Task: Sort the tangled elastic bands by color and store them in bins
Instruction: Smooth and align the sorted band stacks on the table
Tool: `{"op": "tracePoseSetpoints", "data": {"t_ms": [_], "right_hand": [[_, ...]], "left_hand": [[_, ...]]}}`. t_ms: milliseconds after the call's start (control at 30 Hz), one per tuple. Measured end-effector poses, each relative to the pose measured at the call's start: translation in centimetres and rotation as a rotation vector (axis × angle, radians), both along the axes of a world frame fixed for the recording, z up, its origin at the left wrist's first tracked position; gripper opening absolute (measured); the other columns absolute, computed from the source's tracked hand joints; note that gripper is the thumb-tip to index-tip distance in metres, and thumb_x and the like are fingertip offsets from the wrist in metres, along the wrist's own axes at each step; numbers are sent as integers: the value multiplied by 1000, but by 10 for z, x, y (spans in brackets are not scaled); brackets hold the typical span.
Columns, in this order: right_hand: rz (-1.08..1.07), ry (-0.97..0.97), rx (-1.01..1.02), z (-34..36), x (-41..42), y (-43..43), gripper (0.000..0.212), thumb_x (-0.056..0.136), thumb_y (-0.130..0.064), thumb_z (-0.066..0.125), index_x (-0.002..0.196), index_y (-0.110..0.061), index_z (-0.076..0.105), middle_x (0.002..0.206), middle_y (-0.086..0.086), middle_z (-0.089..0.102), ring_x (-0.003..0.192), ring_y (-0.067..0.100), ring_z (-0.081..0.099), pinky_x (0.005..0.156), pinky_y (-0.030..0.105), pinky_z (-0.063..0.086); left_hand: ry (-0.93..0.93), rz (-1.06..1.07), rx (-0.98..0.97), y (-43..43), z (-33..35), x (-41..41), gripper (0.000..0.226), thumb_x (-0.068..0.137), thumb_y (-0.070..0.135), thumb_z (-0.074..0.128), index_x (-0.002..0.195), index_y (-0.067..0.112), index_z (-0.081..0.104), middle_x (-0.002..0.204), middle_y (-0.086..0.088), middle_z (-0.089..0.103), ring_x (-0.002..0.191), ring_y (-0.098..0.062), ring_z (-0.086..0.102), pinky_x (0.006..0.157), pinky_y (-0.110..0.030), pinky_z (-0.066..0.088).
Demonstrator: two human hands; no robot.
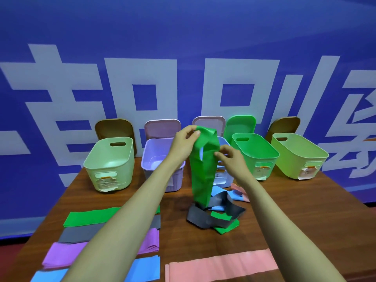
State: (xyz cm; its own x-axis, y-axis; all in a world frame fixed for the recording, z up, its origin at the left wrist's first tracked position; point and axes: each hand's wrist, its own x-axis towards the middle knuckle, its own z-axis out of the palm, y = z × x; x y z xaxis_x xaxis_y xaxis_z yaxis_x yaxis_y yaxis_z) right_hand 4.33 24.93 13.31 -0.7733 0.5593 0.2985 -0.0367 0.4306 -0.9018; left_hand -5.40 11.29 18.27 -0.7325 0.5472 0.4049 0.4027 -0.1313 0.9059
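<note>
I hold a long green elastic band (200, 176) up over the table. My left hand (186, 142) pinches its top end, and my right hand (228, 157) pinches its right edge a little lower. The band's lower end runs down into a tangle, where a grey band (205, 217) wraps around it along with blue (218, 191) and pink (240, 190) bands. Five open bins stand in a row behind: pale green (108, 159), lilac (154, 157), a light blue one (222, 142) mostly hidden by the band, bright green (255, 153) and yellow-green (299, 154).
Flattened bands lie at the near left: green (89, 217), grey (79, 234), purple (63, 254) and blue (142, 267). A pink band (219, 265) lies flat at the near right. Bin lids lean against the blue wall banner (183, 58). The wooden table (295, 210) ends close behind the bins.
</note>
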Motion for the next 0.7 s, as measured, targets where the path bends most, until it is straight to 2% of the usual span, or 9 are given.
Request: {"op": "tracePoseSetpoints", "data": {"t_ms": [67,100,200,267,367,433,500,600,700], "right_hand": [[6,76,-56,16,4,0,23,91,-4,55,76,-21,59,74,-2,60,71,13,56,70,26,53],[14,97,-56,24,6,1,22,91,-4,55,78,-21,60,76,0,61,72,13,57,71,26,53],[-24,94,-47,35,8,8,20,90,-8,53,79,-21,62,81,3,63,76,15,59,77,33,52],[-62,49,-69,38,8,10,20,89,-8,49,78,-20,60,80,3,62,76,16,56,74,33,48],[-69,-17,-28,40,11,4,19,89,-5,46,77,-14,58,71,4,54,66,14,45,61,26,37],[-84,-21,-9,41,13,0,18,89,-9,46,76,-12,57,63,2,47,58,11,37,54,24,31],[-118,1,-9,43,16,-1,16,88,-13,47,74,-12,55,63,6,39,56,11,30,51,23,25],[-124,-16,-15,49,22,3,12,84,-15,48,73,-13,51,60,4,26,57,15,23,49,24,22],[-99,-97,1,45,26,8,15,83,-22,50,71,-14,49,60,3,22,56,16,22,49,25,20]], "left_hand": [[-23,138,-110,-5,3,-12,13,93,13,50,103,14,59,94,-7,64,78,-15,49,71,-29,41],[-73,180,-217,-9,2,-16,18,93,21,53,109,13,56,104,-12,63,78,-16,47,68,-28,39],[-173,47,-505,-25,-11,-16,70,72,57,70,123,17,44,117,-9,54,97,-22,52,76,-30,38],[-50,-39,-635,-34,-23,-10,88,56,56,80,126,21,38,114,-6,47,100,-23,53,78,-31,41],[297,66,-763,-40,-44,-14,63,70,13,75,119,15,34,120,-9,33,87,-28,52,74,-37,44],[369,130,-702,-45,-55,-17,48,72,-4,63,108,14,36,119,-11,33,79,-31,50,70,-39,43],[362,181,-621,-51,-65,-21,38,74,-7,60,96,15,40,110,-8,39,85,-30,51,75,-38,42],[111,168,-513,-61,-69,-25,21,77,4,71,79,17,55,84,-1,60,79,-18,58,72,-28,47],[-275,-86,-342,-72,-62,-18,16,78,6,73,86,15,62,79,-8,70,73,-16,67,66,-20,52]]}}
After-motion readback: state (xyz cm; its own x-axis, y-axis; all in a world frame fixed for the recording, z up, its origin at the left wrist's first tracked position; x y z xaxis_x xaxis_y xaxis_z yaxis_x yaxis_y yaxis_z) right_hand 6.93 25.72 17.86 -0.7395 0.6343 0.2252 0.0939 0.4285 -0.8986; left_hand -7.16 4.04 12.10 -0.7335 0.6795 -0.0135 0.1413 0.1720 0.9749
